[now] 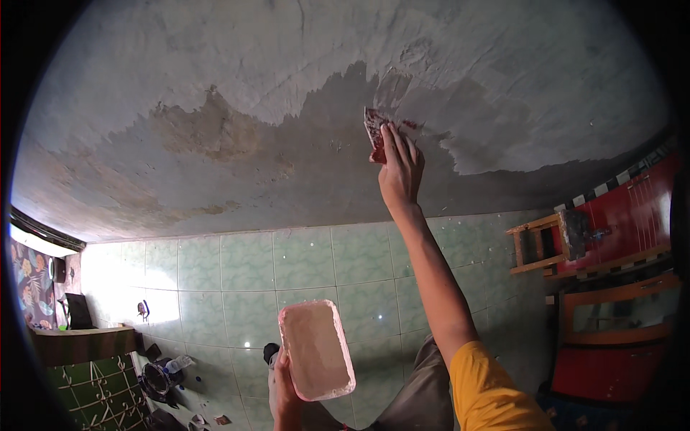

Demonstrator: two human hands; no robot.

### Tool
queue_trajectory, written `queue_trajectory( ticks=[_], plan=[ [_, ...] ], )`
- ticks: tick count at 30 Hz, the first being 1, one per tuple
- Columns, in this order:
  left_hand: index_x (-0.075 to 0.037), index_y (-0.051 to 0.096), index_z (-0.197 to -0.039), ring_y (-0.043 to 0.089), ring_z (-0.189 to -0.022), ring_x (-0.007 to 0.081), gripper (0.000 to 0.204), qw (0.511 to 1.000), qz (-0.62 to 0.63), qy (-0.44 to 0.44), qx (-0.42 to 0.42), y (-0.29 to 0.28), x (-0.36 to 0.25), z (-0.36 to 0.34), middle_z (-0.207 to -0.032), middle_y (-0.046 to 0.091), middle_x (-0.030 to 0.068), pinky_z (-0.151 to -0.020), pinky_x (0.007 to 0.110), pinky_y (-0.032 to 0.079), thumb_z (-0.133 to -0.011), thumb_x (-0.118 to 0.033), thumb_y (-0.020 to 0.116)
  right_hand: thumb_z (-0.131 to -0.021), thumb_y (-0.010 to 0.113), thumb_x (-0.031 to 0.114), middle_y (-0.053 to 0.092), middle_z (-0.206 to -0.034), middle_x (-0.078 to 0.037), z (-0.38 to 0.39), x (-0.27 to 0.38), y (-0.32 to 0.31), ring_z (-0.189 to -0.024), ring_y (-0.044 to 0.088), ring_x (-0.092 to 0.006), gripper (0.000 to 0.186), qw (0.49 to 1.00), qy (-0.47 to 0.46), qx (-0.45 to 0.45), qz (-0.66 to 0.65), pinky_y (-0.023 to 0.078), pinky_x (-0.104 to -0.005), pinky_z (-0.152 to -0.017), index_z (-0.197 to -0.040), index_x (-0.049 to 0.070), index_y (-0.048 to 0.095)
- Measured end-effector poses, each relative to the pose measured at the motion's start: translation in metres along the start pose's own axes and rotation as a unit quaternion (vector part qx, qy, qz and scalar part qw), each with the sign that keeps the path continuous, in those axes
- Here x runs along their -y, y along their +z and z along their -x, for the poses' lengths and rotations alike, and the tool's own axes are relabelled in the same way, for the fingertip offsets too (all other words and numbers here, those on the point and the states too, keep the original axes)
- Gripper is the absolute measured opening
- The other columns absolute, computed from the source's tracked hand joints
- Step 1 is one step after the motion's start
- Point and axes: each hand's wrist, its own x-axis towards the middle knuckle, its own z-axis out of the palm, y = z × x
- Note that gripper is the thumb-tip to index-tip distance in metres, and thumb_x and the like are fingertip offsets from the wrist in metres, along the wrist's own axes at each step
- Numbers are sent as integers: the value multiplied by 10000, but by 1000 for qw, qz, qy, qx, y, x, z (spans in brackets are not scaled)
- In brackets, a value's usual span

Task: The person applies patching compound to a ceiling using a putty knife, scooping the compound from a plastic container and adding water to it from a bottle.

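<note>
My right hand (pixel 399 161) presses a flat red scraper (pixel 375 134), streaked with pale plaster, against the grey wall (pixel 244 172). Its fingers lie along the back of the blade. The wall around it has darker grey patches, brownish stains and rough white filler above. My left hand (pixel 286 377) grips a pink rectangular tub (pixel 316 345) by its left side, low in front of my legs. The tub holds pale, pasty material, and its rim is crusted white.
Green tiled floor (pixel 237 258) runs below the wall. At right stand a wooden stool (pixel 528 241), a red door (pixel 632 215) and a red cabinet (pixel 611 359). At lower left are green metal grillework (pixel 86 395), a dark bucket (pixel 154 381) and a clear bottle (pixel 178 364).
</note>
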Motion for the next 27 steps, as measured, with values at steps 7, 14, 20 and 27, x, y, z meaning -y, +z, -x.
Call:
queue_trajectory(
  ticks=[7,14,20,27],
  plan=[
    [-27,485,-1439,608,-1126,180,592,997,66,-47,8,1,-57,18,-1257,605,64,-953,328,508,-1053,-475,455,-872,627,-37,552,-1487,-155,-74,15,-48,-1344,540,-327,621,992,25,-76,-98,409,-478,-1095,-1479,42,520],
    [-21,472,-1450,615,-1207,279,707,992,91,-66,-50,14,-61,29,-1368,593,134,-1005,441,530,-984,-552,513,-914,559,-37,574,-1471,-122,1,-2,-4,-1347,538,-328,550,999,-46,7,-2,421,-468,-1103,-1458,50,548],
    [-37,494,-1440,614,-1174,189,596,997,58,-40,-19,7,-54,36,-1323,606,76,-967,355,518,-1041,-477,449,-878,604,-57,560,-1472,-147,-55,-1,-58,-1325,544,-358,604,992,-29,-46,-118,416,-478,-1097,-1470,22,517],
    [-33,512,-1411,614,-1144,179,604,997,68,-40,-4,19,-58,37,-1291,611,72,-954,353,519,-1021,-493,475,-951,521,-1,436,-1595,-148,-75,-24,-29,-1460,431,-347,619,997,-51,-23,49,361,-527,-1165,-1558,56,414]
  ],
)
